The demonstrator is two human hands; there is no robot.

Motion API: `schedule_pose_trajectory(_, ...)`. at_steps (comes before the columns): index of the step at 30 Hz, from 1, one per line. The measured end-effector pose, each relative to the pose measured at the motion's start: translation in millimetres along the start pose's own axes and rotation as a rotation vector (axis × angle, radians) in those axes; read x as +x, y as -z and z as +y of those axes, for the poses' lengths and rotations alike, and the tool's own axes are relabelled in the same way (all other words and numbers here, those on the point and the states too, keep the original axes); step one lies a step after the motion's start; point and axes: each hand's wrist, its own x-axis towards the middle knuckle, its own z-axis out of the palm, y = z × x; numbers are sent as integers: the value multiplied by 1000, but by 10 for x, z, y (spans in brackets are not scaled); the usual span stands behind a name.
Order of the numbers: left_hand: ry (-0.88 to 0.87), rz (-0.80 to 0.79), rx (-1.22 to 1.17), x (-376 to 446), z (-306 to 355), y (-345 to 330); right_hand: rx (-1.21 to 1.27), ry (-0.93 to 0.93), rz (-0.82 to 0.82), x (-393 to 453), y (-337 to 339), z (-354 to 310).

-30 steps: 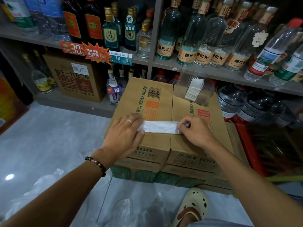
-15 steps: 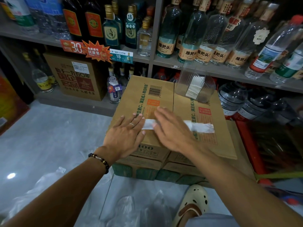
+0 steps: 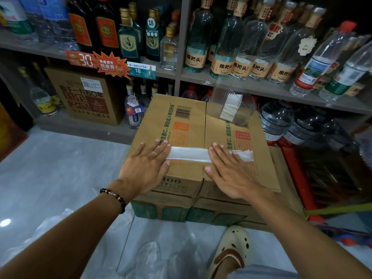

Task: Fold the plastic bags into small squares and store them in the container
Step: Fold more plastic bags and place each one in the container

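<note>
On the box top: a plastic bag (image 3: 189, 154) folded into a long white strip lies flat across the cardboard box (image 3: 185, 121), running left to right.
Left hand: the left hand (image 3: 144, 168) lies spread, fingers straight, pressing the strip's left end.
Right hand: the right hand (image 3: 229, 174) lies flat with fingers straight, pressing the strip right of the box's centre seam; the strip's right end shows past it.
Container: a clear container (image 3: 231, 102) stands at the far right of the box top, holding what look like folded white bags.
Writing: the box reads "100" on its near edge and carries a barcode; shelf tags (image 3: 108, 64) read "30" and "18"; clear bottles (image 3: 225, 47) on the far shelf read "粮把头".
Floor: loose clear bags (image 3: 153, 252) lie near a cream clog (image 3: 233, 244).
</note>
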Motion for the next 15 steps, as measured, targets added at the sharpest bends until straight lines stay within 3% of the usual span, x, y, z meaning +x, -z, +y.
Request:
schedule_pose_trajectory(4,-14,14,-31,-69,22,64,-42,-65,23,-35,3,160)
schedule_pose_trajectory(7,-122,106,41,-217,35,98,-120,-55,231,-44,63,75)
schedule_pose_trajectory(10,-174,203,83,-346,35,183,-42,52,393,-96,191,-149)
schedule_pose_trajectory(15,-154,301,60,-446,12,280,77,196,375,-112,158,-457)
